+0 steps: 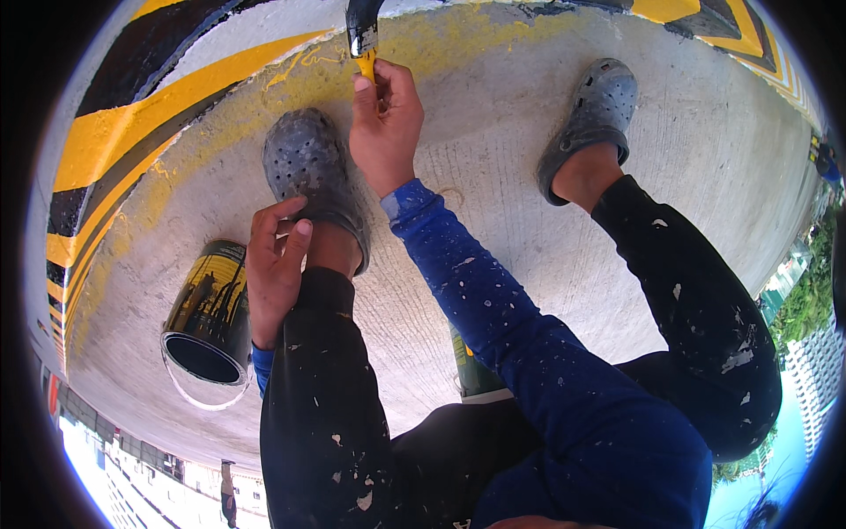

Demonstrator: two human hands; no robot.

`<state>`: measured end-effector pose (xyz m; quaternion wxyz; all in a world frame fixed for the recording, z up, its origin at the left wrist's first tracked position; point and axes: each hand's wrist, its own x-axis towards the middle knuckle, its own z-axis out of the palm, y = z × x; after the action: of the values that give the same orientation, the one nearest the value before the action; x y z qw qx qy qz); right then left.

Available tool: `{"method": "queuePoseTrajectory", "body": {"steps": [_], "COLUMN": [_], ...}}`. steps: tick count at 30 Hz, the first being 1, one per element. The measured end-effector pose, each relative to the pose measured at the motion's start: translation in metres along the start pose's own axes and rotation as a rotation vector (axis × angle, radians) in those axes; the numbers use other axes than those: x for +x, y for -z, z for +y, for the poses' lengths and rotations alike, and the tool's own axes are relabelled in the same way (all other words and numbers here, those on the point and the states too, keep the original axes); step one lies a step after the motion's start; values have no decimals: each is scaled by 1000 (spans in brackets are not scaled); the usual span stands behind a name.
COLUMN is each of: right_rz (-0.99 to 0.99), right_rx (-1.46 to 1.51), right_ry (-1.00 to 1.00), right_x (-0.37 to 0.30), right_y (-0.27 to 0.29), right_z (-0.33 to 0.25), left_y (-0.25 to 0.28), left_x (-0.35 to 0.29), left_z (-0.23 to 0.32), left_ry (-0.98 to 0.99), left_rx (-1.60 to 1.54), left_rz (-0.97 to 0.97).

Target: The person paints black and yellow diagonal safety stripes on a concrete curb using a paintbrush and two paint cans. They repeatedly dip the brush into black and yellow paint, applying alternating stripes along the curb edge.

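Observation:
My right hand (pixel 388 128) is closed round the yellow handle of a paintbrush (pixel 367 63). The brush points away from me, its ferrule and bristles dark with black paint, in front of the painted kerb; whether the bristles touch it I cannot tell. My left hand (pixel 275 264) rests by my left ankle with fingers loosely bent and apart, holding nothing. Just below it at the left stands a paint can (pixel 208 304) with black drips down its yellow-and-dark side and a wire handle hanging down.
A kerb with yellow, black and white bands (pixel 123 145) curves along the left and far side. Yellow paint smears (pixel 308 75) mark the concrete beside it. My grey clogs (pixel 304 154) stand wide apart. A second can (pixel 476 375) is partly hidden under my right arm.

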<state>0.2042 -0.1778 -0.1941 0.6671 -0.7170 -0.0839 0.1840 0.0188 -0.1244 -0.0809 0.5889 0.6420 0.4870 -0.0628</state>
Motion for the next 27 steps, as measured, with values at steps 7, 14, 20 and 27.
{"method": "queuePoseTrajectory", "body": {"steps": [7,14,20,27], "right_rz": [-1,-19,-60,-69], "right_rx": [5,-5,-10,-9], "right_ry": [23,11,-36,-7], "right_x": [-1,-3,-4,-5], "right_y": [-2,-3,-3,-4], "right_z": [0,-4,-14,-17], "left_y": [0,1,0,1], "left_x": [0,0,-1,-1], "left_z": [1,-1,-1,-1], "left_ry": [-4,-3,10,8], "left_rx": [-6,-20,-39,-26], "left_rz": [-4,-11,-12,-9]}}
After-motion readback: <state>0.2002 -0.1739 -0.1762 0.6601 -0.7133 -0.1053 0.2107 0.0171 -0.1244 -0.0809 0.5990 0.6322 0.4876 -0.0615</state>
